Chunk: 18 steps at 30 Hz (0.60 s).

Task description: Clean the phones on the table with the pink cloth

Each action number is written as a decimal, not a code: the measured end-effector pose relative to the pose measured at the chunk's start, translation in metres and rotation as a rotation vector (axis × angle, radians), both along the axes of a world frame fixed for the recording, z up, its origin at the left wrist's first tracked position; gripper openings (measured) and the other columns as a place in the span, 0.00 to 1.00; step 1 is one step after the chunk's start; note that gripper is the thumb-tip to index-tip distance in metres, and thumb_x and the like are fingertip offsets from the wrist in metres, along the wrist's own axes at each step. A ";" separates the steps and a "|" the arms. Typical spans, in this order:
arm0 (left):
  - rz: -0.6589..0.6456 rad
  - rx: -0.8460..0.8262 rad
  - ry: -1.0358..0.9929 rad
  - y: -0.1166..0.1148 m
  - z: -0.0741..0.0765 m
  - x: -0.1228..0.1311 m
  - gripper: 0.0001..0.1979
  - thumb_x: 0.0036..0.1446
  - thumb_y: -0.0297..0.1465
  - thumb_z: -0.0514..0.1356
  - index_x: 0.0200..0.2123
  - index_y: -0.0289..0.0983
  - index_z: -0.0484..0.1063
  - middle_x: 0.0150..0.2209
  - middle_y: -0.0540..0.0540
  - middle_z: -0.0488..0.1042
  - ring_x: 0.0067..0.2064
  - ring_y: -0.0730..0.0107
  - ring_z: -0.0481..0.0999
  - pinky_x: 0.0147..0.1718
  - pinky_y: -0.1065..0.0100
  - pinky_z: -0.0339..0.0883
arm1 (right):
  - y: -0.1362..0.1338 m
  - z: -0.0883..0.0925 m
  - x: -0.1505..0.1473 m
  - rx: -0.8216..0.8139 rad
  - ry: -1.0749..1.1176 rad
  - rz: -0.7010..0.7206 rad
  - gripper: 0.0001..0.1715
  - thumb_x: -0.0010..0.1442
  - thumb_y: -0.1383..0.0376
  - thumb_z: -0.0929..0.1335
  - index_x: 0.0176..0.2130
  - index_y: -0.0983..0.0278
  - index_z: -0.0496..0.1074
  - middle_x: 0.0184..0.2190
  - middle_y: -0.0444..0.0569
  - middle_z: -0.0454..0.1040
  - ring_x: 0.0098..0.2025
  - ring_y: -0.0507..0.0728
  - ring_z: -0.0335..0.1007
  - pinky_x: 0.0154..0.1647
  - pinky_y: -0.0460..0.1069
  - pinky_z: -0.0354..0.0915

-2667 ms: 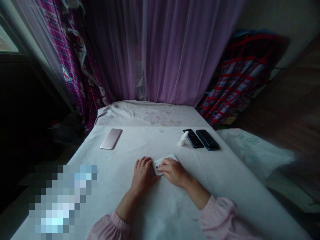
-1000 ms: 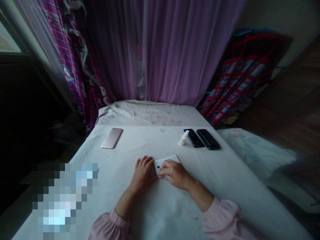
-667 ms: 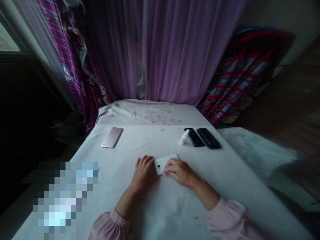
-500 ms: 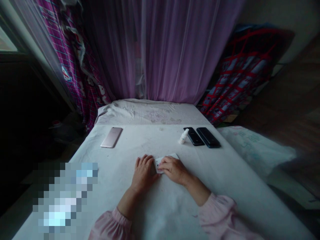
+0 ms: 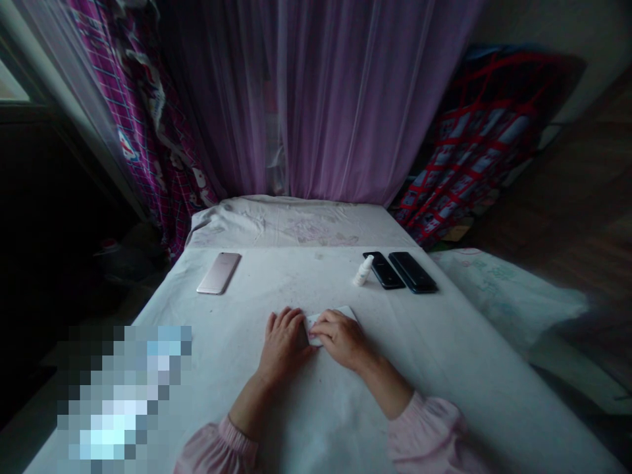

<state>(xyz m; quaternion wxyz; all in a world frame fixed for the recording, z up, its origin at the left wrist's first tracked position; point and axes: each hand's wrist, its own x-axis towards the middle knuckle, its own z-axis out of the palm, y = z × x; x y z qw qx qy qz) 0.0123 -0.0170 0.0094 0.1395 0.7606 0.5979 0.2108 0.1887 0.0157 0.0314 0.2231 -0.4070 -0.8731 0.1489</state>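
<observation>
On a white tablecloth [image 5: 276, 273], steadies a white phone [image 5: 348, 312] with half-open left hand [image 5: 284, 343], best pressing evenly with bunched right hand [image 5: 342, 338], any contents indiscernible.

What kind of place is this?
Maybe a room in someone's home: there's a purple curtain, a checked cloth hanging left of it, and a white cloth spread out below.
</observation>
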 end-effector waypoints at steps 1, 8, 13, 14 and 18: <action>-0.004 -0.003 0.001 0.000 0.000 0.000 0.29 0.49 0.40 0.67 0.54 0.40 0.65 0.59 0.39 0.66 0.63 0.49 0.58 0.60 0.40 0.46 | 0.004 0.000 -0.003 0.004 -0.004 -0.021 0.15 0.58 0.74 0.67 0.36 0.55 0.79 0.35 0.45 0.75 0.41 0.53 0.69 0.42 0.47 0.64; -0.005 -0.012 0.010 -0.001 0.002 0.000 0.30 0.49 0.38 0.67 0.55 0.39 0.65 0.60 0.39 0.66 0.64 0.50 0.57 0.61 0.41 0.45 | 0.009 -0.002 0.002 0.013 0.038 -0.110 0.15 0.57 0.75 0.67 0.34 0.57 0.79 0.34 0.46 0.74 0.40 0.55 0.68 0.43 0.48 0.63; -0.012 -0.023 0.008 -0.002 0.002 -0.001 0.30 0.49 0.37 0.67 0.55 0.38 0.64 0.60 0.38 0.65 0.64 0.49 0.56 0.62 0.41 0.43 | -0.013 -0.009 0.013 0.020 0.096 -0.092 0.15 0.57 0.76 0.66 0.35 0.58 0.78 0.34 0.47 0.73 0.40 0.55 0.67 0.43 0.48 0.63; -0.015 -0.022 0.006 -0.002 0.002 -0.001 0.30 0.50 0.37 0.66 0.55 0.38 0.64 0.60 0.38 0.65 0.64 0.49 0.56 0.62 0.41 0.43 | -0.016 -0.009 0.010 0.024 0.098 -0.092 0.15 0.56 0.76 0.66 0.35 0.58 0.78 0.34 0.47 0.73 0.41 0.55 0.67 0.43 0.48 0.63; -0.031 -0.021 -0.003 -0.001 0.001 -0.001 0.29 0.51 0.38 0.65 0.55 0.40 0.64 0.61 0.38 0.64 0.65 0.49 0.56 0.62 0.41 0.43 | -0.014 -0.007 -0.007 0.025 0.085 -0.071 0.16 0.55 0.76 0.67 0.35 0.57 0.78 0.35 0.47 0.74 0.41 0.56 0.68 0.44 0.49 0.64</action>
